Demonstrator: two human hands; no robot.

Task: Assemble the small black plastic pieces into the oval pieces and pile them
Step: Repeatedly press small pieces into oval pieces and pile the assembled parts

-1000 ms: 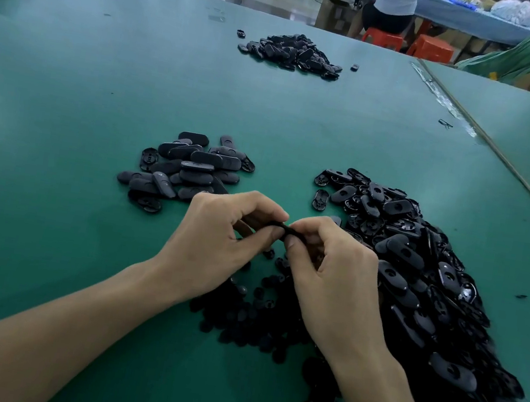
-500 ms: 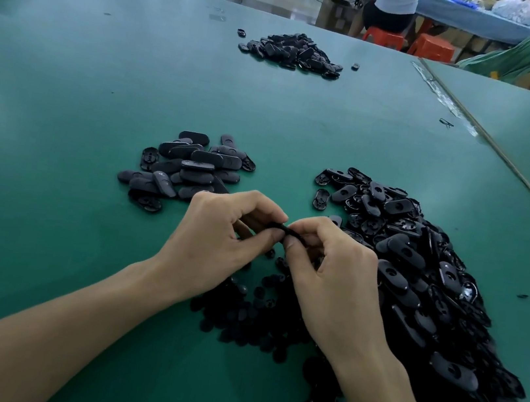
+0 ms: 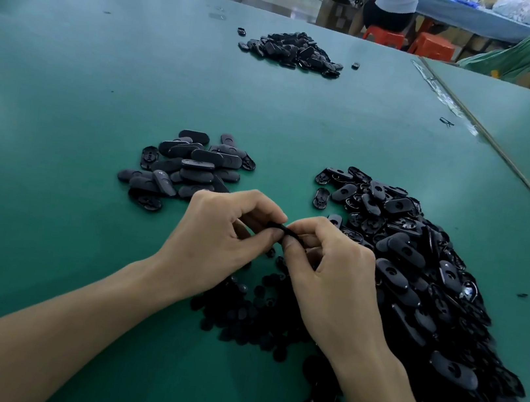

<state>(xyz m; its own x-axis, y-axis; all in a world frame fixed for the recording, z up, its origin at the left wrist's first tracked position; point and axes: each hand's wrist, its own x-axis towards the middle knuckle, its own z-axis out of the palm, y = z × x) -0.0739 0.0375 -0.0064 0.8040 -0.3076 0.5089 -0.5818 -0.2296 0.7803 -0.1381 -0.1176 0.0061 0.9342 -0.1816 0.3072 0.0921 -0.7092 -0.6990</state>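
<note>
My left hand (image 3: 215, 245) and my right hand (image 3: 331, 279) meet fingertip to fingertip above the green table (image 3: 55, 169). Together they pinch one black oval piece (image 3: 277, 227), seen edge-on and mostly hidden by the fingers. A small pile of black oval pieces (image 3: 189, 169) lies just beyond my left hand. A large heap of loose oval pieces (image 3: 417, 275) stretches along my right side. Small black plastic pieces (image 3: 250, 315) are scattered under and between my wrists.
A third pile of black pieces (image 3: 293, 50) sits far back on the table. A seam (image 3: 503, 160) joins a second green table on the right. Beyond the far edge are red stools (image 3: 431, 45), cardboard boxes, a fan and a seated person.
Both hands stay in nearly the same spot, pinching the same black piece. Only the fingertips shift slightly.
</note>
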